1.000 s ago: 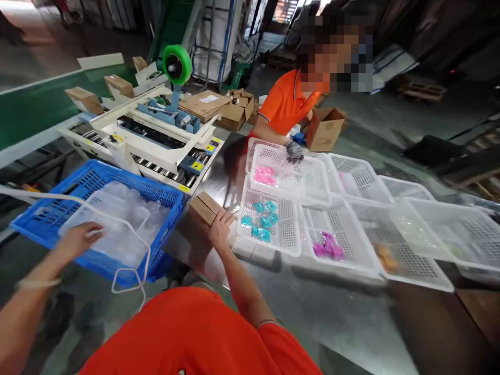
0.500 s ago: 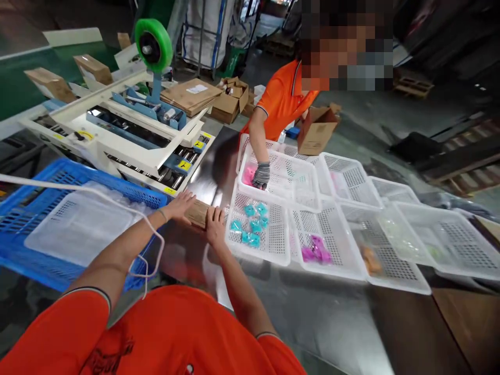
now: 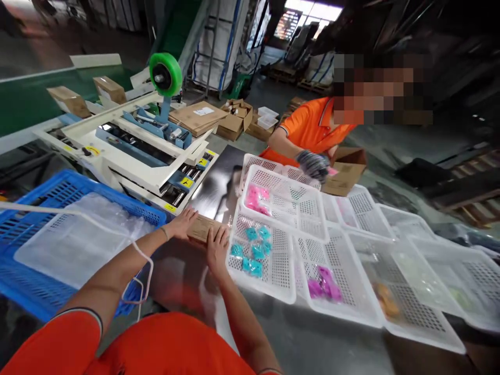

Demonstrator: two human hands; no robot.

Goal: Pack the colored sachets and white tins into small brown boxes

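Observation:
A small brown cardboard box [image 3: 200, 228] lies on the metal table [image 3: 177, 278], between my two hands. My left hand [image 3: 183, 224] grips its left end. Against its right end and top edge rests my right hand [image 3: 217, 249], fingers bent over the side. Just right of that hand is a white perforated basket [image 3: 279, 271] with several bagged turquoise pieces [image 3: 255, 251]. Behind it, another white basket [image 3: 289, 200] contains bagged pink pieces [image 3: 258, 198]. The box's underside is hidden.
A blue crate [image 3: 148, 211] with plastic bags stands left, a white cable [image 3: 151, 265] hanging across it. A roller machine [image 3: 136, 156] adjoins the table. Opposite, a co-worker's gloved hand [image 3: 313, 165] holds something pink beside an open carton [image 3: 344, 174]. More baskets extend right.
My hands keep hold of the cardboard box, which stays in about the same place. The co-worker's gloved hand has risen from the pink pieces and moved toward the open carton. My view has shifted.

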